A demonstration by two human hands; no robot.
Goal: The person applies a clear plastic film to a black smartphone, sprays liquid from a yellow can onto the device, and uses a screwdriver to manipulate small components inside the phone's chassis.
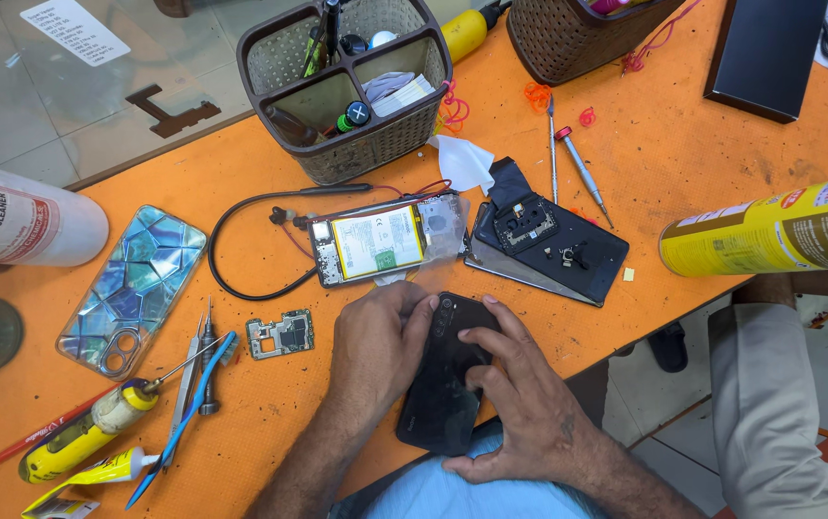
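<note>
The orange table (702, 163) fills most of the view, its near edge cut off by the person's lap. A yellow spray can (769, 231) lies at the right edge, half out of frame, and a white can (20, 226) at the left is likewise cropped. A brown basket (356, 144) stands at the far side. Just beyond the hands lies an opened phone (380, 245) with its battery exposed, beside a dismantled dark phone frame (553, 250). Both hands clamp a black phone (443, 389) at the table's near edge: the left hand (375, 351) covers its upper left corner, the right hand (519, 404) grips its right side. Its face seems turned down, though fingers hide much. A small circuit board (280, 334) sits left.
</note>
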